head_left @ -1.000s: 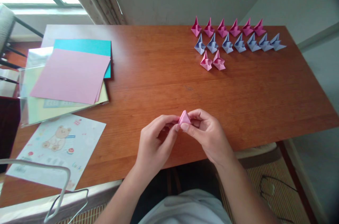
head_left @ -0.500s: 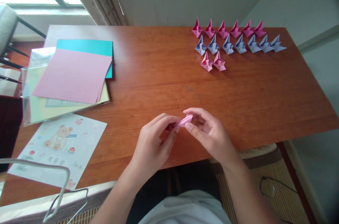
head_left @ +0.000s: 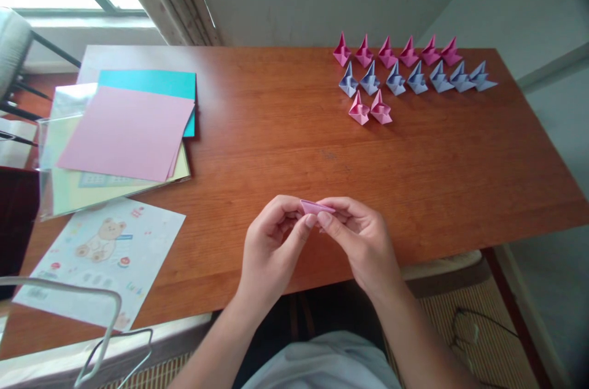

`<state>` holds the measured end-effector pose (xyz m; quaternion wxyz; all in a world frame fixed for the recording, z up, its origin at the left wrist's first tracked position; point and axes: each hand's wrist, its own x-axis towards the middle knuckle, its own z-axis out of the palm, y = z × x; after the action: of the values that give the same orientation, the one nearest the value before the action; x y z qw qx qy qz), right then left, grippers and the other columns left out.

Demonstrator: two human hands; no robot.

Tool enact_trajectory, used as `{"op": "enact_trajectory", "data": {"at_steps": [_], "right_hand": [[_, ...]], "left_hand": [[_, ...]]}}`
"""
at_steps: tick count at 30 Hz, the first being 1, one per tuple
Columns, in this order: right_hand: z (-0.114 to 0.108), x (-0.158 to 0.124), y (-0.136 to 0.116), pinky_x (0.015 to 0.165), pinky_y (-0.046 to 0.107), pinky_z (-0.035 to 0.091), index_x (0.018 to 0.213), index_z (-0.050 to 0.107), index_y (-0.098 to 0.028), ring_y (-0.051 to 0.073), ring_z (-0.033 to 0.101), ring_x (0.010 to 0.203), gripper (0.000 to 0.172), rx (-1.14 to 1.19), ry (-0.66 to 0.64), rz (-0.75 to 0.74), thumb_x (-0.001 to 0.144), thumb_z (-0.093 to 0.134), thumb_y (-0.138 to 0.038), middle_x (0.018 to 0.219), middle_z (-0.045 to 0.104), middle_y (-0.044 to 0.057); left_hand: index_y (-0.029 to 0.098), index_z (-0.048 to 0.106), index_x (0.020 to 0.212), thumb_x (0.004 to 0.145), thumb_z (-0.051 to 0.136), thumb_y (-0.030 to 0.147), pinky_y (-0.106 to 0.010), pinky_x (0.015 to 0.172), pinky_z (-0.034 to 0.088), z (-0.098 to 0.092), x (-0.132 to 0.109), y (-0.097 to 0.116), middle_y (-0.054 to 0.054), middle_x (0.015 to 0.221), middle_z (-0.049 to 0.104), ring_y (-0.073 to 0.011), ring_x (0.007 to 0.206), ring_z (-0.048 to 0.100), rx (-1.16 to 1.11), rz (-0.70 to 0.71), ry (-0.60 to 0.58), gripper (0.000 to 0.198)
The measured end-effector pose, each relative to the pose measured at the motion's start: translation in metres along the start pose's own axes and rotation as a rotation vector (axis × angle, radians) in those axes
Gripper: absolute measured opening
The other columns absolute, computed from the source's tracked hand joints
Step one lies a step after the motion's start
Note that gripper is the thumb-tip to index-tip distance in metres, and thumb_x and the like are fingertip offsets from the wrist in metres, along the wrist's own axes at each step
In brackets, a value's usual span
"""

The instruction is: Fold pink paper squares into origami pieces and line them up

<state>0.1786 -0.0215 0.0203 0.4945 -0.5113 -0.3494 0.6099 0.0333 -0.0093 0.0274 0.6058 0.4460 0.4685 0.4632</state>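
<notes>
Between my two hands, over the front edge of the table, is a small folded pink paper [head_left: 316, 208]. My left hand [head_left: 275, 232] pinches its left end between thumb and fingers. The right end is gripped by my right hand [head_left: 361, 238], thumb on the near side and fingers behind. Both thumb tips lie close together on the paper, and part of it is hidden by the fingers.
Rows of origami boats stand at the back right: dark pink boats [head_left: 387, 53], lavender boats [head_left: 416, 80] and two light pink boats [head_left: 359, 109]. Pink paper sheets [head_left: 129, 131] overlap a turquoise sheet [head_left: 151, 81] at left. A bear-printed sheet [head_left: 103, 260] lies nearer, beside a grey metal tube [head_left: 110, 315].
The folded pink paper has turned from slanting up to the right to lying nearly level. My left hand's grip has opened around it, and both thumbs have come together on it.
</notes>
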Motion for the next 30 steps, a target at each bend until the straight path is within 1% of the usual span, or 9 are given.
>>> {"op": "enact_trajectory", "data": {"at_steps": [4, 7, 10, 13, 15, 17, 21, 25, 30], "right_hand": [[-0.003, -0.001, -0.006, 0.083, 0.026, 0.06, 0.105, 0.079, -0.027, 0.017, 0.074, 0.095, 0.015, -0.182, -0.041, -0.04, 0.095, 0.069, -0.034, 0.103, 0.079, 0.002], [-0.005, 0.0, -0.009, 0.08, 0.029, 0.059, 0.105, 0.079, -0.028, 0.019, 0.074, 0.093, 0.015, -0.343, -0.036, -0.107, 0.096, 0.069, -0.034, 0.102, 0.079, 0.003], [-0.004, 0.001, -0.008, 0.078, 0.03, 0.058, 0.105, 0.079, -0.028, 0.019, 0.074, 0.089, 0.015, -0.461, -0.024, -0.167, 0.096, 0.068, -0.033, 0.099, 0.079, 0.002], [-0.001, 0.0, -0.008, 0.074, 0.029, 0.056, 0.1, 0.079, -0.026, 0.018, 0.073, 0.085, 0.012, -0.542, 0.013, -0.217, 0.094, 0.07, -0.032, 0.094, 0.079, 0.002], [0.0, -0.001, -0.009, 0.071, 0.028, 0.054, 0.094, 0.078, -0.025, 0.017, 0.072, 0.081, 0.009, -0.574, 0.031, -0.229, 0.092, 0.072, -0.032, 0.09, 0.078, 0.001], [0.001, -0.002, -0.011, 0.069, 0.028, 0.052, 0.089, 0.076, -0.024, 0.016, 0.07, 0.078, 0.009, -0.579, 0.024, -0.221, 0.092, 0.072, -0.031, 0.086, 0.077, 0.0], [-0.001, -0.001, -0.017, 0.067, 0.028, 0.049, 0.082, 0.071, -0.023, 0.015, 0.066, 0.074, 0.017, -0.568, -0.056, -0.19, 0.095, 0.067, -0.032, 0.081, 0.074, -0.001], [-0.003, 0.001, -0.019, 0.068, 0.029, 0.048, 0.085, 0.071, -0.022, 0.015, 0.065, 0.076, 0.016, -0.587, -0.113, -0.192, 0.096, 0.066, -0.032, 0.082, 0.072, -0.001], [-0.003, 0.002, -0.018, 0.07, 0.029, 0.047, 0.088, 0.071, -0.021, 0.015, 0.063, 0.077, 0.016, -0.622, -0.109, -0.237, 0.098, 0.062, -0.029, 0.082, 0.07, 0.0]], "left_hand": [[0.016, 0.072, 0.094, 0.094, 0.069, 0.025, -0.018, 0.074, 0.054, -0.004, 0.0, -0.001, -0.003, 0.088, 0.072, -0.0116, 0.082, 0.068, 0.041, -0.002, 0.021, 0.009], [0.016, 0.073, 0.096, 0.095, 0.069, 0.027, -0.017, 0.069, 0.054, -0.006, -0.001, -0.002, -0.002, 0.086, 0.073, -0.011, 0.078, 0.068, 0.063, -0.021, 0.034, 0.011], [0.017, 0.074, 0.098, 0.094, 0.07, 0.028, -0.016, 0.065, 0.053, -0.003, -0.001, -0.004, -0.001, 0.083, 0.073, -0.0104, 0.073, 0.067, 0.063, -0.02, 0.07, 0.012], [0.018, 0.076, 0.098, 0.092, 0.072, 0.029, -0.018, 0.072, 0.055, 0.001, -0.002, -0.005, -0.002, 0.088, 0.075, -0.0123, 0.08, 0.069, 0.042, -0.038, 0.107, 0.014], [0.017, 0.077, 0.096, 0.089, 0.075, 0.03, -0.02, 0.078, 0.056, 0.002, -0.002, -0.005, -0.003, 0.092, 0.075, -0.0138, 0.086, 0.069, 0.01, -0.062, 0.109, 0.014], [0.018, 0.077, 0.094, 0.087, 0.078, 0.03, -0.02, 0.078, 0.057, 0.002, -0.001, -0.004, -0.003, 0.089, 0.075, -0.0135, 0.085, 0.069, -0.032, -0.091, 0.096, 0.014], [0.018, 0.079, 0.089, 0.087, 0.078, 0.029, -0.014, 0.063, 0.053, -0.001, 0.0, -0.001, 0.001, 0.074, 0.073, -0.0082, 0.068, 0.065, -0.048, -0.114, 0.098, 0.011], [0.018, 0.079, 0.088, 0.087, 0.078, 0.028, -0.013, 0.059, 0.053, -0.003, 0.0, 0.001, 0.0, 0.074, 0.075, -0.0079, 0.064, 0.066, -0.016, -0.103, 0.104, 0.01], [0.018, 0.08, 0.093, 0.089, 0.076, 0.03, -0.014, 0.059, 0.055, -0.002, -0.001, 0.0, -0.001, 0.075, 0.076, -0.0088, 0.064, 0.068, -0.011, -0.133, 0.097, 0.013]]}}
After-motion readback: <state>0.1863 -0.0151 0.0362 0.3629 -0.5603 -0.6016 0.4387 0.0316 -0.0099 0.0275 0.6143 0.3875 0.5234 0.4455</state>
